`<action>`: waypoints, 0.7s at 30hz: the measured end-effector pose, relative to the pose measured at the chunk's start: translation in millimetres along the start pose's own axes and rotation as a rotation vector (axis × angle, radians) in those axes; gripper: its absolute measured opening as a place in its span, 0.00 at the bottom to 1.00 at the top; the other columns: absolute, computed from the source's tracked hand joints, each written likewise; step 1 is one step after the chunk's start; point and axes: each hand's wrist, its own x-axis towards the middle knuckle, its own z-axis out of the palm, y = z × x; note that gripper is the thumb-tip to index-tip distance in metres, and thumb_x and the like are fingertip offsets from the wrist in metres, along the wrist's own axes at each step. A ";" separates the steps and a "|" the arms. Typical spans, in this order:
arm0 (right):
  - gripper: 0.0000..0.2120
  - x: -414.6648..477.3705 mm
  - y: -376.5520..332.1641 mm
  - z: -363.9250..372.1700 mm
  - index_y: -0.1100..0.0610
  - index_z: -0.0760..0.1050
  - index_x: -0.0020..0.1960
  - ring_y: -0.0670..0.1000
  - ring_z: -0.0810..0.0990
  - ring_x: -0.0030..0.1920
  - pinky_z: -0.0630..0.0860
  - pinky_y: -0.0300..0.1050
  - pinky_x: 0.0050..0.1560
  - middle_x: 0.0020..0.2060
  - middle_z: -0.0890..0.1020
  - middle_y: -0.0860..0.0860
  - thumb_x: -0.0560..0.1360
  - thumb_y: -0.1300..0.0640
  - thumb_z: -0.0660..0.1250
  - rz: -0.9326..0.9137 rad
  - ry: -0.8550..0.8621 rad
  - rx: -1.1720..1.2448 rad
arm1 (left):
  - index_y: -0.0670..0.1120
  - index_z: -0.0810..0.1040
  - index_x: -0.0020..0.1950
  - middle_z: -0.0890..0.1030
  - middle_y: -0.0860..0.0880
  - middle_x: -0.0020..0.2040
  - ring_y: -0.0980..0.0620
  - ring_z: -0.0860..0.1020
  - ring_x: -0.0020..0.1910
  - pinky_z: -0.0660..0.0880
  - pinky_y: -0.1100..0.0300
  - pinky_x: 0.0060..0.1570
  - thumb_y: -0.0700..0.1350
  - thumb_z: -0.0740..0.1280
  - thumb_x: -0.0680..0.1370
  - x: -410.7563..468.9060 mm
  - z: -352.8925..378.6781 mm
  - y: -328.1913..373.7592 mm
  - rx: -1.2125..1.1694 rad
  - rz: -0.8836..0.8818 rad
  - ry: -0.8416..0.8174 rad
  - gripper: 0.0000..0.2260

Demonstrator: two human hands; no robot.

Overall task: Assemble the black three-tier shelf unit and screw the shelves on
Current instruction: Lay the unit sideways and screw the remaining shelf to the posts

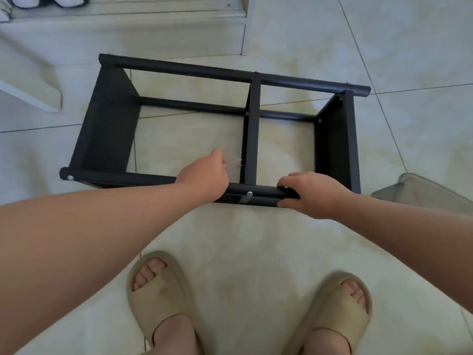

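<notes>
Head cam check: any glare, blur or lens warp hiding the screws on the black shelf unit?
Head view: soft, even light, no hard shadows or strong glare; the black shelf unit loses surface detail, yet the screw head on the front pole beside the right hand reads bright; wide-angle warp bows the floor tile lines; mild softness overall.

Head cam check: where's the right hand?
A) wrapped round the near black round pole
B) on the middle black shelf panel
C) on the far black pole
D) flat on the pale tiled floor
A: the right hand has its fingers curled over the near black round pole of the black three-tier shelf unit, just right of a silver screw head.
</notes>
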 end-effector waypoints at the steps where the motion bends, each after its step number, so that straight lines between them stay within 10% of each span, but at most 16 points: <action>1: 0.20 -0.2 2.2 1.4 0.46 0.72 0.66 0.50 0.76 0.51 0.75 0.47 0.46 0.49 0.73 0.43 0.78 0.40 0.67 0.009 0.002 0.033 | 0.50 0.67 0.53 0.71 0.56 0.38 0.54 0.71 0.35 0.65 0.55 0.31 0.45 0.54 0.83 3.4 -2.3 0.3 -0.020 -0.008 -0.026 0.03; 7: 0.59 18.0 -11.4 -5.0 0.45 0.38 0.82 0.55 0.49 0.80 0.55 0.58 0.77 0.81 0.47 0.48 0.64 0.21 0.64 -0.087 0.167 -0.067 | 0.41 0.78 0.59 0.80 0.42 0.53 0.42 0.77 0.50 0.73 0.56 0.43 0.40 0.58 0.81 20.3 -17.3 5.8 0.059 -0.076 -0.288 0.11; 12: 0.65 51.1 -29.0 -11.1 0.47 0.28 0.80 0.53 0.29 0.79 0.38 0.61 0.79 0.78 0.27 0.47 0.58 0.14 0.53 -0.163 0.113 -0.141 | 0.42 0.79 0.59 0.79 0.43 0.54 0.46 0.74 0.47 0.71 0.55 0.47 0.43 0.57 0.81 19.0 -6.8 -3.1 0.091 -0.052 -0.313 0.13; 21: 0.62 49.9 -37.3 13.7 0.55 0.34 0.82 0.52 0.32 0.80 0.39 0.64 0.79 0.81 0.34 0.53 0.66 0.17 0.53 -0.268 0.246 -0.147 | 0.47 0.84 0.48 0.84 0.48 0.48 0.48 0.80 0.49 0.76 0.54 0.48 0.45 0.66 0.78 21.6 -0.5 -21.9 -0.027 -0.048 -0.451 0.07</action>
